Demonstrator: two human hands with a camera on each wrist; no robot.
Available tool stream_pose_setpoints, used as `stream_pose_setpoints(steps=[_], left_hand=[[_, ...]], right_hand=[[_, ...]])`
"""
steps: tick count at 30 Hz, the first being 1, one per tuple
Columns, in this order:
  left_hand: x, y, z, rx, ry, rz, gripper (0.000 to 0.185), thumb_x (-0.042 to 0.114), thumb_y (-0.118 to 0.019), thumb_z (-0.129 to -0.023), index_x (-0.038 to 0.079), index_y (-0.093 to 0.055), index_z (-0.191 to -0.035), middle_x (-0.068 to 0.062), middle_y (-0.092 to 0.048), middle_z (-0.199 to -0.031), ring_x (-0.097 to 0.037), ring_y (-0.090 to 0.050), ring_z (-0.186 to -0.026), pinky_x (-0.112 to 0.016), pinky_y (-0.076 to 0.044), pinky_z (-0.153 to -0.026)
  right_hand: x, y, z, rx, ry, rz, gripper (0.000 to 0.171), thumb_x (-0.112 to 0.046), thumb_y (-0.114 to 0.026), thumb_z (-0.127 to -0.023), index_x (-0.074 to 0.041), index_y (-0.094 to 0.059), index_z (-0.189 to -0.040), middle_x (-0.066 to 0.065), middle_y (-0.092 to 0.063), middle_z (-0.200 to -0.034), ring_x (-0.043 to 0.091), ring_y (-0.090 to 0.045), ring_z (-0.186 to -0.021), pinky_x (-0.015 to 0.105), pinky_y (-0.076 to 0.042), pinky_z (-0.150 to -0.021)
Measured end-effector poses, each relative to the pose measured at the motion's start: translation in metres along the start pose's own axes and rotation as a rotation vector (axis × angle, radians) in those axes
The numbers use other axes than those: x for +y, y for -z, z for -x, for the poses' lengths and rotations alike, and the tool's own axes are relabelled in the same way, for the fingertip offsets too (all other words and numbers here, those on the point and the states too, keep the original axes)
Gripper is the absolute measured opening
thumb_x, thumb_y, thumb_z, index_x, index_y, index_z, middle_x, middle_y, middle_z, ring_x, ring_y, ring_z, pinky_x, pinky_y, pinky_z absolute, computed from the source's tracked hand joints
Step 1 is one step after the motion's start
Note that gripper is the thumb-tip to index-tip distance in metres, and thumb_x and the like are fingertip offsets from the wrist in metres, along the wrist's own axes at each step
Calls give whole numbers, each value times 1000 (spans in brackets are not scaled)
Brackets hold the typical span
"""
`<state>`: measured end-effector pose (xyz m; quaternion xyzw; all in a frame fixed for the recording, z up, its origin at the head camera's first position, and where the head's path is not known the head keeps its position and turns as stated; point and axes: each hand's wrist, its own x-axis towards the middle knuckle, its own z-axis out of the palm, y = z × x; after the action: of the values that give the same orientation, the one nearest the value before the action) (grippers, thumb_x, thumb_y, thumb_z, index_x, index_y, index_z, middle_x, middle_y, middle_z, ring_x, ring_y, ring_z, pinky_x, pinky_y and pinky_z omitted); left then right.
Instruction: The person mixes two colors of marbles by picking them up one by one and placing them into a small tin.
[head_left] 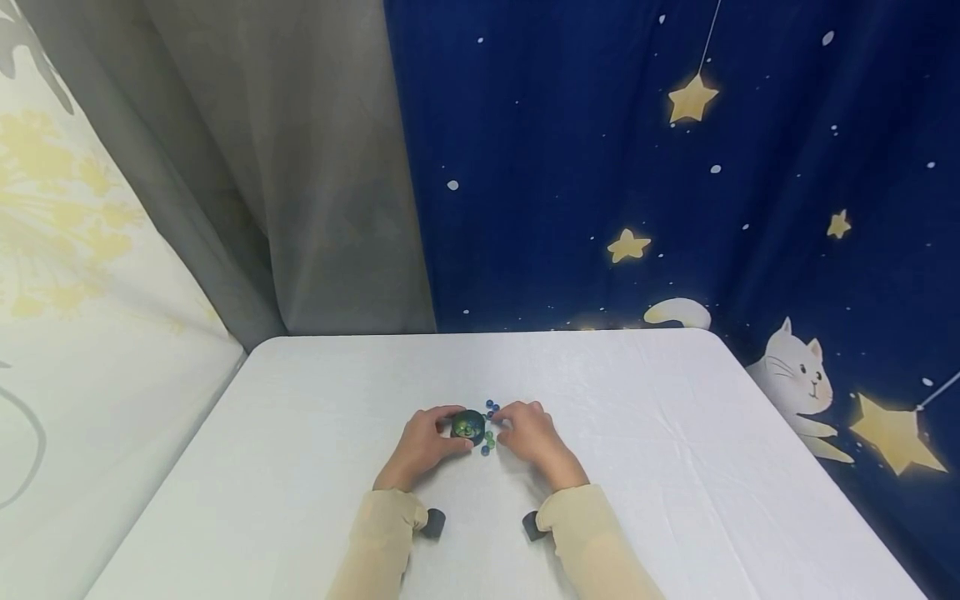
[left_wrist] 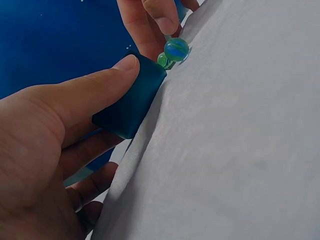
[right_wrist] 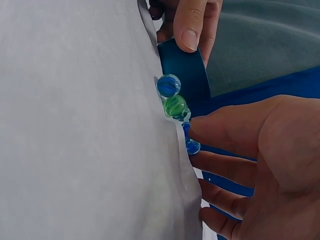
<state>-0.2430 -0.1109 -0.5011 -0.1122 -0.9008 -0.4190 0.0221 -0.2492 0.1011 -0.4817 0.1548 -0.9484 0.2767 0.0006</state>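
My left hand (head_left: 423, 442) grips a small, short, round dark teal container (head_left: 468, 426) on the white table, thumb on the near side and fingers round the far side. Green and blue glassy shapes show inside it. Just right of it lie several glass marbles: blue marbles (head_left: 490, 403) at the back, a green marble (head_left: 491, 444) and a blue marble (head_left: 485, 451) nearer. My right hand (head_left: 531, 433) reaches in among them, thumb and index finger apart, fingertips right at a blue marble (right_wrist: 192, 146). The thumb partly hides another marble in the right wrist view.
The white cloth-covered table (head_left: 300, 500) spreads around both hands. Behind it hang a grey curtain (head_left: 337, 208) and a dark blue curtain (head_left: 540, 208) with stars and a cat. Dark wrist cameras sit at both cuffs, close over the cloth.
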Motion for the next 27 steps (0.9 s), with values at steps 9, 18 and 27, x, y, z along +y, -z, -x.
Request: stream_pose_setpoints(steps=[9, 18, 27], left_hand=[[0, 0, 0, 3, 1, -5, 59, 31, -87, -71, 15, -67, -124, -5, -64, -109, -20, -55, -93, -42, -47, -84], [0, 0, 0, -7, 10, -8, 59, 33, -87, -72, 15, -66, -125, -5, -64, -112, -21, -56, -97, -44, -47, -87], [-1, 1, -1, -8, 10, -13, 59, 33, -86, -72, 15, -66, -124, -5, -64, -112, -21, -55, -96, -44, -47, -87]], right_hand=[[3, 0, -3, 48, 27, -90, 24, -4, -68, -84, -12, -74, -106, 10, -68, -112, 33, -59, -111, 51, -44, -95], [1, 3, -4, 86, 12, -175, 27, 3, -66, -83, -8, -72, -106, 9, -69, -107, 27, -63, -100, 44, -50, -88], [-2, 6, -5, 112, 0, -218, 26, 2, -67, -84, -11, -71, -106, 5, -68, -101, 21, -63, -91, 39, -51, -82]])
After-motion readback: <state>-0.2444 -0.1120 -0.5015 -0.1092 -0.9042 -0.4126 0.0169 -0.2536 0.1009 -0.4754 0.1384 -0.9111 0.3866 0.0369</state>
